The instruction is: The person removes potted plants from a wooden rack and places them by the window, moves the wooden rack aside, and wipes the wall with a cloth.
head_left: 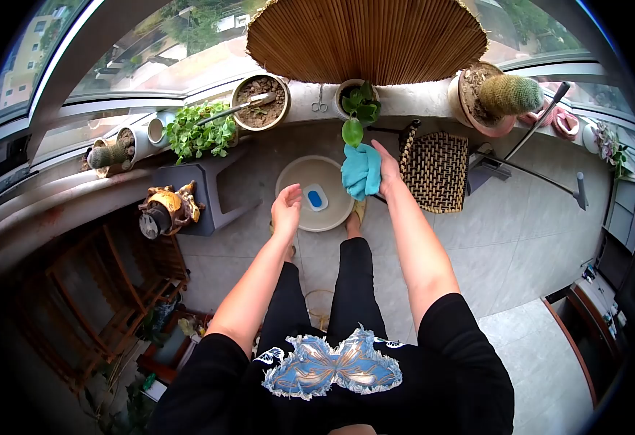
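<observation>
My right hand (388, 170) holds a crumpled turquoise cloth (361, 172) against its palm, just below the large leaf of a potted plant (359, 104) on the window ledge. My left hand (286, 210) is empty, its fingers slightly curled and apart, over the left rim of a round beige basin (298, 168) on the floor. Inside the basin lies a small white and blue object (315, 198). The cloth hangs by the basin's upper right edge.
A woven stool (433, 172) stands right of the cloth. The ledge (411, 98) bears a soil pot with a trowel (259, 101), leafy greens (200, 133), scissors (319, 100) and a cactus (511, 95). A grey stool (205, 196) holds a brown ornament (168, 209).
</observation>
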A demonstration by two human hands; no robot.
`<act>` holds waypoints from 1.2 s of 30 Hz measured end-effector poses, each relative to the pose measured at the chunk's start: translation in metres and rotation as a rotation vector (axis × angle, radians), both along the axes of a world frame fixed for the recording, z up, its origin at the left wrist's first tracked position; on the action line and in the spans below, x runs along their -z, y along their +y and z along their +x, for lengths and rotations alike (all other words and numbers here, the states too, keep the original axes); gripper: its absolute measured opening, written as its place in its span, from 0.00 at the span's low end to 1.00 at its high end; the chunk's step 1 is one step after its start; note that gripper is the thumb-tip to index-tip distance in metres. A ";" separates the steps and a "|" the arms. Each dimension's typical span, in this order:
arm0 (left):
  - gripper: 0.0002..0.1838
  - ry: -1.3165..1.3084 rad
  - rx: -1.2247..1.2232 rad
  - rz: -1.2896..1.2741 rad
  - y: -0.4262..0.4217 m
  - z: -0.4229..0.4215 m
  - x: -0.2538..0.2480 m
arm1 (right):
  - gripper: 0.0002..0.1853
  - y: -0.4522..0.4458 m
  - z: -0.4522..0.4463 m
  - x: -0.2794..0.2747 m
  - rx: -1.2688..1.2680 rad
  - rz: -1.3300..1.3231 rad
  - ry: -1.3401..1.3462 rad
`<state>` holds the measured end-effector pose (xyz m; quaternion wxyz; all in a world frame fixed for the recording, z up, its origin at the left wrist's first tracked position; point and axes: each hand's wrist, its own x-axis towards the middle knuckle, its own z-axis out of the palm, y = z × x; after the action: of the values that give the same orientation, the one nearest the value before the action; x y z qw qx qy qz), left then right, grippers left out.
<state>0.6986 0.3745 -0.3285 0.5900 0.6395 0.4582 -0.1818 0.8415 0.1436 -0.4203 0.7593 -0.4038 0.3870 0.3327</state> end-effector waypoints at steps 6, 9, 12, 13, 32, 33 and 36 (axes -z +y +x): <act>0.24 -0.211 -0.028 -0.150 0.002 0.086 0.005 | 0.38 0.015 0.039 0.020 -0.121 -0.126 -0.173; 0.31 -0.219 0.148 -0.132 -0.003 0.164 0.006 | 0.40 0.014 0.044 0.026 -0.165 -0.108 -0.255; 0.36 -0.164 0.360 -0.155 -0.004 0.212 0.010 | 0.43 0.012 0.046 0.019 -0.185 -0.136 -0.210; 0.36 -0.127 0.407 -0.178 -0.004 0.222 0.007 | 0.44 0.010 0.046 0.019 -0.178 -0.103 -0.218; 0.25 -0.338 0.385 -0.160 -0.028 0.236 0.027 | 0.45 0.022 0.035 0.041 -0.089 -0.062 -0.316; 0.25 -0.336 0.387 -0.159 -0.028 0.235 0.027 | 0.45 0.022 0.036 0.040 -0.086 -0.058 -0.328; 0.26 -0.352 0.320 -0.173 -0.029 0.234 0.027 | 0.45 0.030 0.036 0.039 -0.057 -0.066 -0.345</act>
<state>0.9324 0.3451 -0.3554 0.6771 0.6727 0.2241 -0.1970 0.8773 0.1735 -0.4593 0.7910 -0.4904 0.2502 0.2668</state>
